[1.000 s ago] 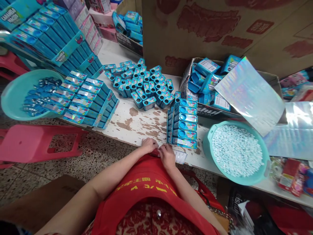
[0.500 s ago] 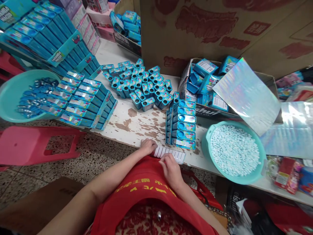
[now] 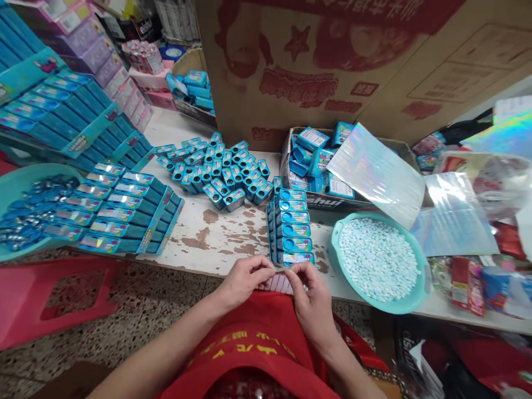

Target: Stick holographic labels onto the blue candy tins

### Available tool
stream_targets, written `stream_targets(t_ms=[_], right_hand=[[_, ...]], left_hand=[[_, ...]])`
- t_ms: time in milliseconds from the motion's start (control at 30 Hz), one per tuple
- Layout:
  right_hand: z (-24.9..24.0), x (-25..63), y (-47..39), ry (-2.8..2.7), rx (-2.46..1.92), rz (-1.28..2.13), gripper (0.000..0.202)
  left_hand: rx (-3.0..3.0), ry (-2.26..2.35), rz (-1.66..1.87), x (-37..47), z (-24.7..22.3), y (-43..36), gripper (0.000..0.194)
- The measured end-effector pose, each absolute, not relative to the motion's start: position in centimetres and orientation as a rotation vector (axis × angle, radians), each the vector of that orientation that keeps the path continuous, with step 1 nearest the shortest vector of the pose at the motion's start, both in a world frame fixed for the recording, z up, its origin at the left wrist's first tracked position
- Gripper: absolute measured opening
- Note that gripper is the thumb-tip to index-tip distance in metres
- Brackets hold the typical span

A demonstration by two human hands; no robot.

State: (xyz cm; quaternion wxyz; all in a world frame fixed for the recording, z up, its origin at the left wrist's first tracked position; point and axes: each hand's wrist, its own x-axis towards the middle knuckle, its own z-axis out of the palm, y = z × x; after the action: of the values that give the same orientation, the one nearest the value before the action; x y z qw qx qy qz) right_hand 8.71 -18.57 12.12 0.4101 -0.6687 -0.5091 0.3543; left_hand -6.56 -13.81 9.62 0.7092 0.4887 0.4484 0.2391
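Pinching, by look of it, thin strip (image 3: pixel 280 270) in head view: left hand (image 3: pixel 247 280) and right hand (image 3: pixel 311 291), thumbs against forefingers. Strip held above striped sheet (image 3: pixel 278 284) at near edge of paint-chipped table (image 3: pixel 230 235); row of blue containers (image 3: pixel 295 230) just beyond. Risks: uneven pull could crease strip; wrist brush could drag sheet off edge; knuckle bump could topple nearest container.
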Motion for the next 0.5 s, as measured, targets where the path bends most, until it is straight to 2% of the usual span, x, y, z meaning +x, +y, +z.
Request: stream_targets(t_ms=[167, 400, 500], right_hand=[[10.8, 9.5, -16.1, -1.233, -1.769, 0.686, 0.019], [11.3, 10.3, -15.5, -0.976, -1.655, 0.853, 0.022], [12.1, 10.4, -15.6, -0.924, -1.612, 0.929, 0.023]], left_hand=[[1.156, 1.038, 0.548, -4.7, 9.7, -10.3, 0.022], [0.876, 1.040, 0.582, -4.1, 9.5, -9.6, 0.031], [0.936, 1.014, 0.603, -4.4, 9.4, -10.1, 0.034]])
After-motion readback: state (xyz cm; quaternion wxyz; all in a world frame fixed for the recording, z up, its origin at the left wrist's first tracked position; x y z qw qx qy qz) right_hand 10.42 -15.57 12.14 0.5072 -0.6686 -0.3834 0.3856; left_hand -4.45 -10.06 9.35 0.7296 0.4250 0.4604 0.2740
